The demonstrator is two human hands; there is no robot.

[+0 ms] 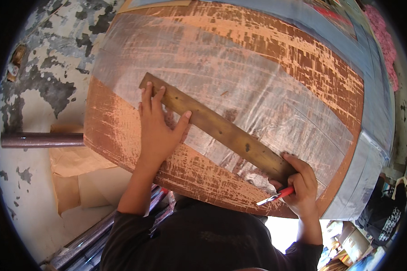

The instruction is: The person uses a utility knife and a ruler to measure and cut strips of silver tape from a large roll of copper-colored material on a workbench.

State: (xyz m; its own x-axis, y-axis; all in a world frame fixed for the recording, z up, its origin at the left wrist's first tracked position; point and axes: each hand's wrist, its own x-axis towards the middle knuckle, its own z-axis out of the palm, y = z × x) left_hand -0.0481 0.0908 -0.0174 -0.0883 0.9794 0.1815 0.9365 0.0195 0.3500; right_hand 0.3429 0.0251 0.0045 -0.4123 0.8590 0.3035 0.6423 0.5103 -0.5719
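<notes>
A long flat wooden straightedge, brown and worn with a few dark spots, lies slantwise from upper left to lower right. Under it is a sheet of clear plastic, wrinkled and shiny. My left hand rests at the upper left end, its spread fingertips pressing on the straightedge. Around the lower right end are the thumb and forefinger of my right hand. That same hand is closed on a red-handled cutter knife, whose pale blade points left, off the plastic.
The brown tabletop is heavily scratched. Grey-blue sheeting covers its right side. A dark roll and brown paper are at the left by a peeling wall. More plastic-wrapped rolls lie below; pink material hangs far right.
</notes>
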